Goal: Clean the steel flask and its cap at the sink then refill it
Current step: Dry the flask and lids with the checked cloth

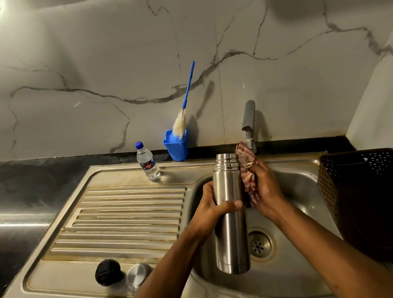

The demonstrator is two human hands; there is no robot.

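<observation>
Left hand gripping upright steel flask over sink, right hand pressing, apparently clutching, checked cloth against it

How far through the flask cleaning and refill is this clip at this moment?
Done: the flask is open, its black stopper and steel cap lying on the drainboard. In hand: the left hand grips the flask over the sink while the right hand presses a checked cloth against it. Left: refilling and closing; the water bottle is capped.

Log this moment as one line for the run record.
stage: wiping | left hand: holds uncapped steel flask over sink | right hand: presses checked red cloth to it | caps: on drainboard
</observation>
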